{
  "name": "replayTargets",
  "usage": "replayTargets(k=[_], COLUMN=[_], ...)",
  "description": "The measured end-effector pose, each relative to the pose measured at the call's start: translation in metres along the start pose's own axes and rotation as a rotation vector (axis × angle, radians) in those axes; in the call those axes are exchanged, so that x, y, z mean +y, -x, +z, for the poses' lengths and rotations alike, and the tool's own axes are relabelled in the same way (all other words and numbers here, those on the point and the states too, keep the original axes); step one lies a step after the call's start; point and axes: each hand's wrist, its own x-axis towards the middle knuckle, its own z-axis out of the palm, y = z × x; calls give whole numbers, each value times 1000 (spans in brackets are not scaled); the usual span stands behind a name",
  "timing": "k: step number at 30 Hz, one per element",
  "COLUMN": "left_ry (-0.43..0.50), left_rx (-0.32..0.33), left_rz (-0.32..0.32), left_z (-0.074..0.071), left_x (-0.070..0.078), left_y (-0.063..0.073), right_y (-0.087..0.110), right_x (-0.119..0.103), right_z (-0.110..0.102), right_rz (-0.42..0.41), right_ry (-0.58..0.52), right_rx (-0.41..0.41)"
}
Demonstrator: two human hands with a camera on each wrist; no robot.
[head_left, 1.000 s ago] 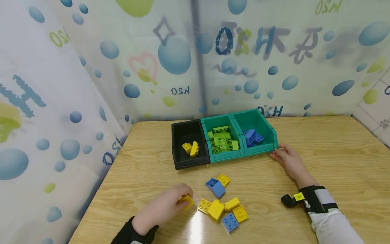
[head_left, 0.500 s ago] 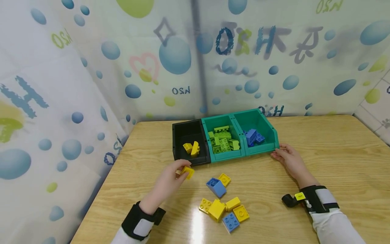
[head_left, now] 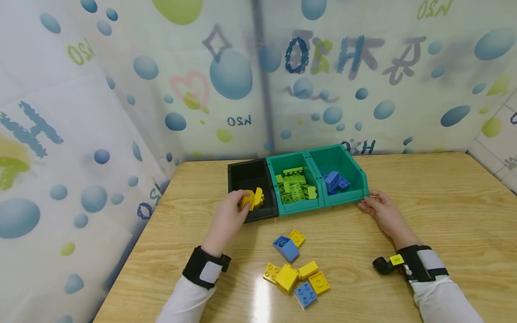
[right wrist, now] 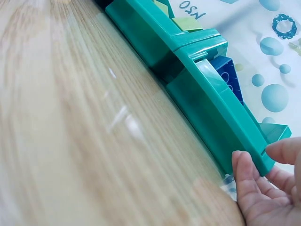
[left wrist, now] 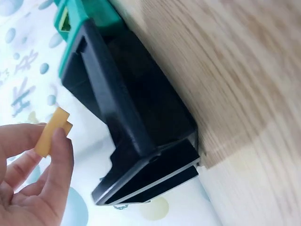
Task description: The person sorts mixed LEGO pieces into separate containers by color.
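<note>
My left hand (head_left: 227, 215) is over the front of the black bin (head_left: 262, 216), pinching a yellow toy brick (left wrist: 51, 132) between thumb and fingers. Two yellow bricks lie inside that bin, one of them a curved brick (head_left: 257, 197), overlapping the held one in the head view. At the other end of the row, my right hand (head_left: 381, 213) holds the front right corner of the right green bin (head_left: 347, 197). In the right wrist view, its thumb and fingers are on either side of that corner (right wrist: 265, 162).
Lime green bricks (head_left: 296, 190) fill part of the middle green bin (head_left: 300, 207). Blue bricks (head_left: 333, 181) lie in the right one. In front, on the wooden table (head_left: 181, 188), are several yellow bricks (head_left: 286, 278) and two blue bricks (head_left: 286, 249). A printed curtain (head_left: 186, 148) hangs behind.
My left hand has carried the yellow brick from beside the loose pile, forward and up to the black bin. The right hand stays at the green bin's corner.
</note>
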Motion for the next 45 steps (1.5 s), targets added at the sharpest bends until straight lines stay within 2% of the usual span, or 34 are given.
replayTargets(k=[5,8,13,21,27,30,36,45], left_ry=[-90,-123,-171,-208,-281,-316,-318,-282], left_rx=[30,27,-16,-30,-40,-74,-171,-205], left_rz=[42,52,24,-27,-5,-3,-39,-19], left_z=[9,13,16,19,24,26,29,32], left_x=[-3,-5,-6,-2,1,1,2,-2], left_y=[-7,-11,-16,-20,-23,-23,-23,-25], right_y=[0,0,1,-2,-1,0,1,1], right_x=[0,0,0,3,4,3,2,2], right_z=[0,0,0,0,0,0,0,0], right_rz=[-6,-5,2,17,16,6,5,18], right_ry=[-5,-14,-23,16,-16,-25,-4,8], right_rx=[-2,1,-3,3,7,10,15,17])
